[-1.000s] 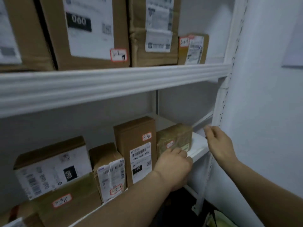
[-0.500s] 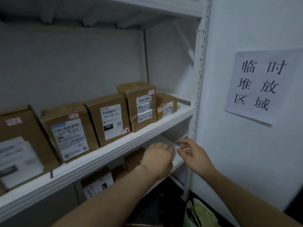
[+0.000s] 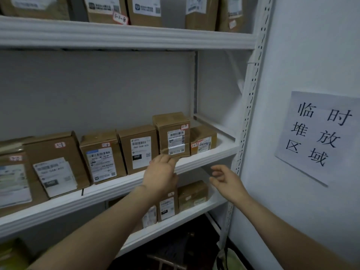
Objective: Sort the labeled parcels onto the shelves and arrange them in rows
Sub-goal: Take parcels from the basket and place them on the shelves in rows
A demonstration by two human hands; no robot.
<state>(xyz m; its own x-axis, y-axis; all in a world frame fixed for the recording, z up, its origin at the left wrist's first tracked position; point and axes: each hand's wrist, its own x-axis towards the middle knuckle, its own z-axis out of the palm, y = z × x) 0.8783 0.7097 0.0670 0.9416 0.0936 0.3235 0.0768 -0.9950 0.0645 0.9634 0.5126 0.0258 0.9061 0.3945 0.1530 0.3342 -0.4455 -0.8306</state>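
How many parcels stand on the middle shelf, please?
6, in a row from left: cut-off parcel, second, third, fourth, tall fifth, small sixth; more may hide off-frame left.

Matt brown cardboard parcels (image 3: 66,158), creased at the edges, fill the middle of the frame, each faced with smooth white paper shipping labels (image 3: 140,152) and small red-edged paper stickers (image 3: 60,145). The tall parcel (image 3: 171,121) at centre carries a faint sheen across its lower label, as of clear tape. The shelves (image 3: 124,38) look like white-painted metal, smooth with a soft gloss, as does the perforated upright (image 3: 251,98) at right. On the matt white wall (image 3: 311,45) at far right hangs a plain paper sign (image 3: 303,158), unglazed, printed in black.
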